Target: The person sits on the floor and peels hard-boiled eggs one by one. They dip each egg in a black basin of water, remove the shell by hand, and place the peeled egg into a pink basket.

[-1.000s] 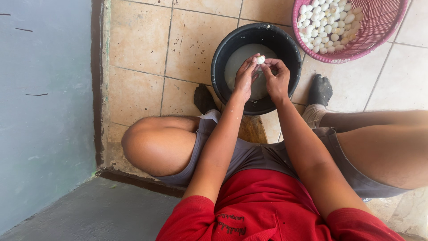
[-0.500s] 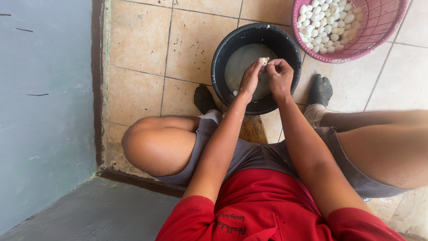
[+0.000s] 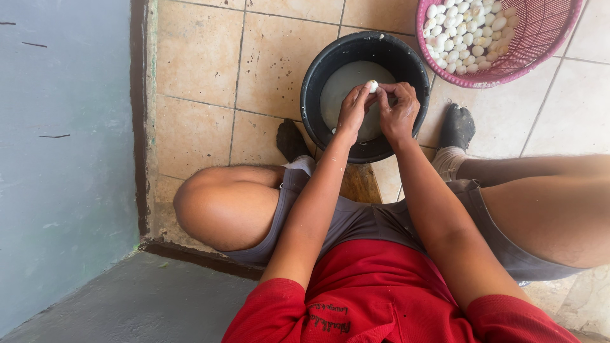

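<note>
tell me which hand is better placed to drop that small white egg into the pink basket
Probably the right hand. Both hands' fingers pinch the small white egg over the black bucket, but the pink basket of eggs lies on the right side, so the left hand would have to cross over.

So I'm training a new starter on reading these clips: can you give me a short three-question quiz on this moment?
1. True or false: both hands hold one small white egg above the black bucket.
2. Which container holds the pile of white eggs? A) the black bucket B) the pink basket C) a metal tray
3. Fill in: the floor under the bucket is made of ___.

Key:
1. True: left hand and right hand meet on it in a fingertip grip.
2. B
3. Tiles
</note>
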